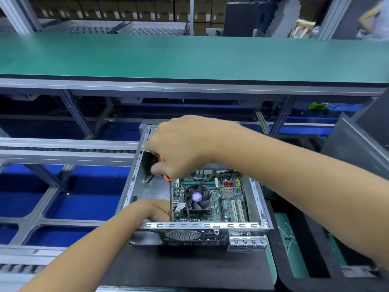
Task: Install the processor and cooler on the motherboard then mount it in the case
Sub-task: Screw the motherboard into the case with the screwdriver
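An open grey metal case (261, 209) lies on a dark mat, with the green motherboard (228, 199) lying flat inside it. A black cooler fan (197, 197) with a purple centre label sits on the board's left part. My right hand (181, 146) grips the orange and black handle of a screwdriver (171, 199) from above; its thin shaft stands upright, tip down at the board's near left corner. My left hand (156, 209) reaches into the case beside the shaft's lower end, fingers curled by the tip; what they touch is hidden.
The dark mat (189, 264) under the case lies on a workbench. Aluminium conveyor rails (63, 152) and blue bins (80, 207) fill the left. A green conveyor belt (189, 57) runs across behind. A grey case panel (357, 148) leans at the right.
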Demonstrator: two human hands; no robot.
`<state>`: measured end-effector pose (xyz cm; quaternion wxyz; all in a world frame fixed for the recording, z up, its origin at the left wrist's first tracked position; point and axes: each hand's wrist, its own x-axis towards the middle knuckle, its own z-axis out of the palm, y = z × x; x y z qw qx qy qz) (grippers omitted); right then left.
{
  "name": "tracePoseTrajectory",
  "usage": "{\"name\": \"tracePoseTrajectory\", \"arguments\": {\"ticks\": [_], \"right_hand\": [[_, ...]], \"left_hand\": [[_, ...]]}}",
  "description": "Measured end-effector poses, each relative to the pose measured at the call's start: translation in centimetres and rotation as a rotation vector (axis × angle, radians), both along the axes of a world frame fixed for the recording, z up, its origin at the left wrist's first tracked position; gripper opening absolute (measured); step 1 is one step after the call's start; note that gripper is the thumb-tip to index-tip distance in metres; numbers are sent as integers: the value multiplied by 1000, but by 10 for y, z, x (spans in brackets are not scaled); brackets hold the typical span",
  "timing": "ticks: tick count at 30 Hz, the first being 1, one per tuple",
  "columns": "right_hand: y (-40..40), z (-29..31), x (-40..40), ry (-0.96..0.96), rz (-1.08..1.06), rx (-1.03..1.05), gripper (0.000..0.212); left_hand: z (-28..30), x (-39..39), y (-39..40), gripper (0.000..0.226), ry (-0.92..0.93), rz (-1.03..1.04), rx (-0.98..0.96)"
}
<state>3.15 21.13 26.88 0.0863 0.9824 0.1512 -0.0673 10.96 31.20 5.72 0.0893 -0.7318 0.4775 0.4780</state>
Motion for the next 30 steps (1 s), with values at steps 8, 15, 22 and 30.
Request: {"name": "tracePoseTrajectory", "arguments": {"ticks": [8, 15, 22, 30], "right_hand": [[5, -4, -2, -66, 50, 202, 29], [3, 0, -2, 90, 19, 237, 11], [0, -12, 2, -75, 0, 218, 32], [-7, 7, -3, 211, 93, 328, 20]], "left_hand": [[0, 0, 0, 26, -12, -18, -44], [-5, -1, -2, 25, -37, -3, -60], [-9, 2, 0, 16, -39, 18, -32], [-7, 2, -2, 10, -23, -20, -22]]}}
